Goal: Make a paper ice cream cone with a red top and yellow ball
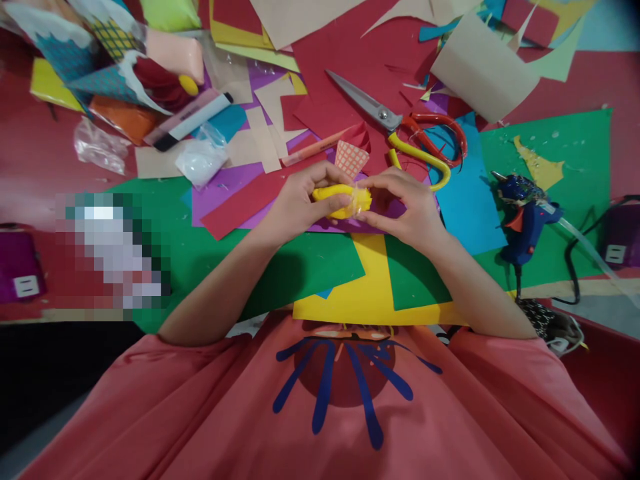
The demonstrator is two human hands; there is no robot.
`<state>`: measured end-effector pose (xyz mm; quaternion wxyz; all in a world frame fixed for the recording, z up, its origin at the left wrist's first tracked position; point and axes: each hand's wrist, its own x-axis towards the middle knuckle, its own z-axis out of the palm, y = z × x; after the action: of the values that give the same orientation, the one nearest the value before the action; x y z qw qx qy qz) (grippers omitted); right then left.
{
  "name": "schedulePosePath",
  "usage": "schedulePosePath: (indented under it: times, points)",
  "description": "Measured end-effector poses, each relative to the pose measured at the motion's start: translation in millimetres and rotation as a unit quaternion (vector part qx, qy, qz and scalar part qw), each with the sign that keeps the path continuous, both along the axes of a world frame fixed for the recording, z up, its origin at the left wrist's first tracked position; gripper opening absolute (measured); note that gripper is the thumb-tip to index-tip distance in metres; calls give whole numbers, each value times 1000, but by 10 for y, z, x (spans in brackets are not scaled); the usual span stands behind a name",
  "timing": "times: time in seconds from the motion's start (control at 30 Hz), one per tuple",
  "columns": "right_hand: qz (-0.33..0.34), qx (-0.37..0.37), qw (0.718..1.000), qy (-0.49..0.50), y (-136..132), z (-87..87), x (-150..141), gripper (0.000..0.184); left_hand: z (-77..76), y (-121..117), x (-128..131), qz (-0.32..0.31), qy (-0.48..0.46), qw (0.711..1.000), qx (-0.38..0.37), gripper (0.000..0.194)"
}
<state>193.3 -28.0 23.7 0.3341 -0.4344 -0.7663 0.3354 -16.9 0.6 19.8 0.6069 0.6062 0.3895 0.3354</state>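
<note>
Left hand [303,195] and right hand [411,208] hold one yellow piece [359,199], possibly plastic-wrapped.

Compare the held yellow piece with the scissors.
The left hand and right hand hold the yellow piece; the scissors lie unheld on paper. The yellow piece is smaller than the scissors. The scissors have a metal blade and a red handle; the yellow piece shows neither. Both show yellow.

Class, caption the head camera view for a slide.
Left hand and right hand hold a yellow piece above coloured paper, near scissors and a glue gun.
</note>
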Motion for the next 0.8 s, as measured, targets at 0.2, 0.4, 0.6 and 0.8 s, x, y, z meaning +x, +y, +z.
schedulePosePath:
  times: [0.2,0.4,0.6,0.8]
  points:
    - [0,20,1000,-19,-3,-33,-21,35,-18,-23,20,5,10,999,-31,50]
    - [1,69,997,-41,-25,-12,-50,30,-29,-39,32,12,24,1000,-2,49]
    - [2,77,996,-38,-35,7,-37,24,0,-21,14,0,10,1000,-28,47]
    - [-20,51,998,-37,-3,68,3,22,32,4,-20,3,18,999,-29,44]
